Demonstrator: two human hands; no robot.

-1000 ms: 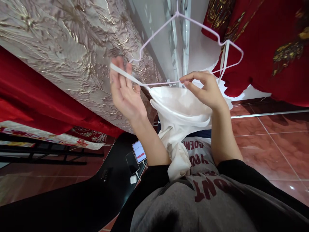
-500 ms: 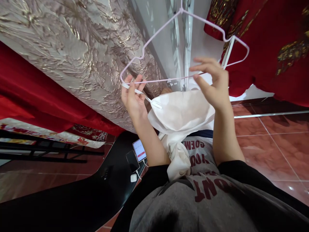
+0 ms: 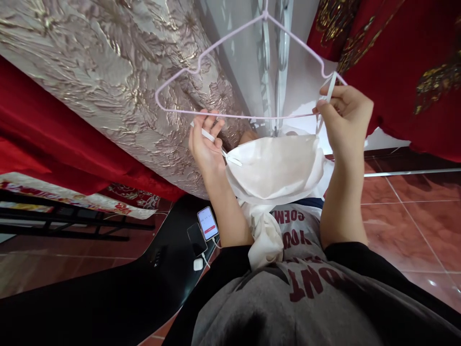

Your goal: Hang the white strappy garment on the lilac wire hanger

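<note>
A pale pink hanger [image 3: 234, 116] hangs in front of me, its lower bar level. A white garment with thin straps [image 3: 277, 166] hangs below it, the rest bunched against my shirt. My left hand [image 3: 207, 144] has its fingers curled around the garment's left strap [image 3: 208, 135], just under the hanger bar. That strap is off the hanger's left end. On the other side, the right strap [image 3: 332, 86] loops over the hanger's right shoulder near the notch. My right hand [image 3: 344, 113] is closed on this strap, covering the hanger's right end.
Textured beige-gold fabric [image 3: 137, 72] hangs to the left, and red fabric with gold trim [image 3: 392, 62] to the right. Two phones [image 3: 206, 223] and a small white case [image 3: 198, 264] lie on a black surface [image 3: 108, 298]. White metal uprights [image 3: 283, 57] stand behind the hanger.
The hanger has shifted left, its left end now beyond my left hand. My right hand has moved right, from open fingers in the air to a hold on the right strap.
</note>
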